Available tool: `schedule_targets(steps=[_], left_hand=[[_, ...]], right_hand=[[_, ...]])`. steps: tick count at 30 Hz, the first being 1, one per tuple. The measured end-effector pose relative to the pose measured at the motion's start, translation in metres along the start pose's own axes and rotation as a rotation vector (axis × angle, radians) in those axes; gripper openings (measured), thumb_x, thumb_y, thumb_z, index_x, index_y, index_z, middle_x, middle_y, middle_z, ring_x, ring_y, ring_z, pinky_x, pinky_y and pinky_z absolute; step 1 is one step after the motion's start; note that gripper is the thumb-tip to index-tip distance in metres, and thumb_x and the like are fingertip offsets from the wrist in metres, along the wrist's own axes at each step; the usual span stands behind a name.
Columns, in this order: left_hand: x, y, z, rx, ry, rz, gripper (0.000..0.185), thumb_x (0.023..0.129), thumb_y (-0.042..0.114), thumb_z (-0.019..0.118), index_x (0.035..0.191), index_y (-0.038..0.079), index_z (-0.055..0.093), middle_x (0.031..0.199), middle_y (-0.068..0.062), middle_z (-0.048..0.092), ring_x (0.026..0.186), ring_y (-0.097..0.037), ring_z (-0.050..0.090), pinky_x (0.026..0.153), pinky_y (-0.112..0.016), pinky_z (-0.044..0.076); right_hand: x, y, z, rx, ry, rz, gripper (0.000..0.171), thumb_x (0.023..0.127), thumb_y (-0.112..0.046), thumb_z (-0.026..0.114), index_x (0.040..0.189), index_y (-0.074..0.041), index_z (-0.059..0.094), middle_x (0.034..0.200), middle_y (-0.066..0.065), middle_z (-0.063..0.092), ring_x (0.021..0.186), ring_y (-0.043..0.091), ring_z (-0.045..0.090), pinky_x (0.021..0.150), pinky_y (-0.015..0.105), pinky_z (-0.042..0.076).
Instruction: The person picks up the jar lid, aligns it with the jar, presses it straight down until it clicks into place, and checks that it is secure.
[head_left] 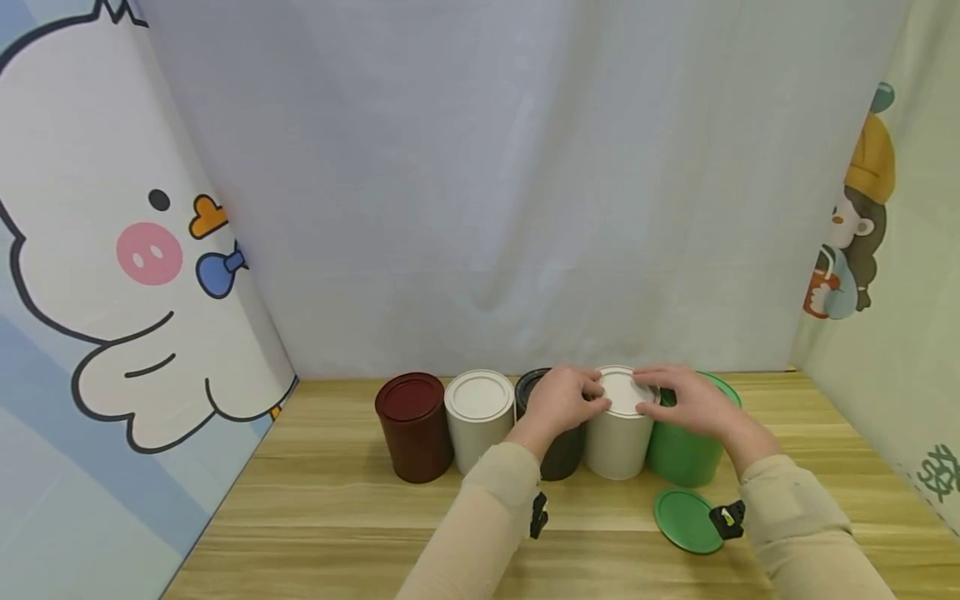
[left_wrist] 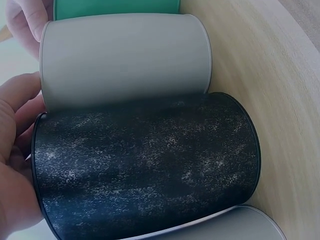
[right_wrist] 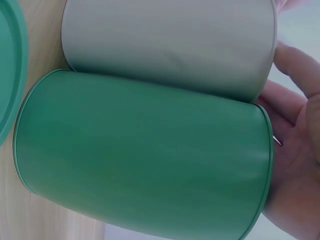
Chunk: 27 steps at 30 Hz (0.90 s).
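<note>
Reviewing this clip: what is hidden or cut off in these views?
- Inside of the green can: head view, right hand covers its open top.
- Black can top: head view, left hand lies over it.
- Green lid: right wrist view, cut by the left edge.
- White can: whether fingers pinch its lid or rest on it cannot be told.

Both forearms, in beige long sleeves, reach forward from the lower edge of the head view and draw toward each other. The left hand [head_left: 561, 402] lies palm down with its fingers bent slightly and pointing to the right. The right hand [head_left: 686, 402] is also palm down, its fingers stretched to the left, so the fingertips of the two hands nearly meet. A small black device sits on the underside of each wrist. In the wrist views only part of each palm and fingers shows at the frame edge.
</note>
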<state>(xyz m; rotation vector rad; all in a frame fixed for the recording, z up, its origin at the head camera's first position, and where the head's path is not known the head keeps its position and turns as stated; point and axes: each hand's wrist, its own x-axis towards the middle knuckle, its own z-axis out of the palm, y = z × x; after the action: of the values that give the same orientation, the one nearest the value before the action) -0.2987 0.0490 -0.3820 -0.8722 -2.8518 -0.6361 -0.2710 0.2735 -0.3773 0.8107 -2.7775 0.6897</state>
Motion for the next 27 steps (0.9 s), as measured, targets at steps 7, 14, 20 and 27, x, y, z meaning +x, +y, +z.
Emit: schedule_targets(steps=[7, 14, 20, 27], left_hand=[[0.0006, 0.0002, 0.0009, 0.017, 0.0, 0.009, 0.026, 0.094, 0.034, 0.07, 0.116, 0.021, 0.077, 0.134, 0.008, 0.062, 0.12, -0.012, 0.058, 0.092, -0.022, 0.049], [0.0018, -0.0001, 0.0007, 0.01, -0.004, 0.009, 0.025, 0.094, 0.033, 0.07, 0.115, 0.021, 0.077, 0.133, 0.008, 0.062, 0.12, -0.012, 0.059, 0.093, -0.021, 0.049], [0.0022, -0.0005, -0.0019, 0.008, -0.017, 0.005, 0.025, 0.094, 0.033, 0.07, 0.114, 0.021, 0.078, 0.133, 0.008, 0.062, 0.12, -0.012, 0.059, 0.094, -0.022, 0.048], [0.0031, 0.0002, -0.0034, 0.029, -0.035, 0.006, 0.025, 0.094, 0.034, 0.069, 0.114, 0.021, 0.078, 0.133, 0.007, 0.062, 0.12, -0.012, 0.059, 0.093, -0.022, 0.048]], right_hand=[[-0.0004, -0.0023, 0.0011, -0.024, 0.008, 0.019, 0.048, 0.092, -0.023, 0.073, 0.128, 0.007, 0.062, 0.131, 0.026, 0.058, 0.122, 0.048, 0.05, 0.097, 0.06, 0.044], [0.0006, -0.0034, 0.0011, -0.016, 0.009, 0.024, 0.048, 0.091, -0.024, 0.074, 0.127, 0.007, 0.063, 0.13, 0.026, 0.059, 0.122, 0.047, 0.051, 0.097, 0.059, 0.044], [0.0018, -0.0035, 0.0014, -0.031, 0.009, 0.015, 0.048, 0.091, -0.024, 0.074, 0.127, 0.007, 0.063, 0.129, 0.025, 0.06, 0.121, 0.047, 0.052, 0.098, 0.058, 0.044], [0.0024, -0.0053, -0.0001, -0.047, 0.005, 0.001, 0.047, 0.091, -0.024, 0.074, 0.125, 0.007, 0.064, 0.128, 0.024, 0.061, 0.12, 0.046, 0.053, 0.097, 0.058, 0.044]])
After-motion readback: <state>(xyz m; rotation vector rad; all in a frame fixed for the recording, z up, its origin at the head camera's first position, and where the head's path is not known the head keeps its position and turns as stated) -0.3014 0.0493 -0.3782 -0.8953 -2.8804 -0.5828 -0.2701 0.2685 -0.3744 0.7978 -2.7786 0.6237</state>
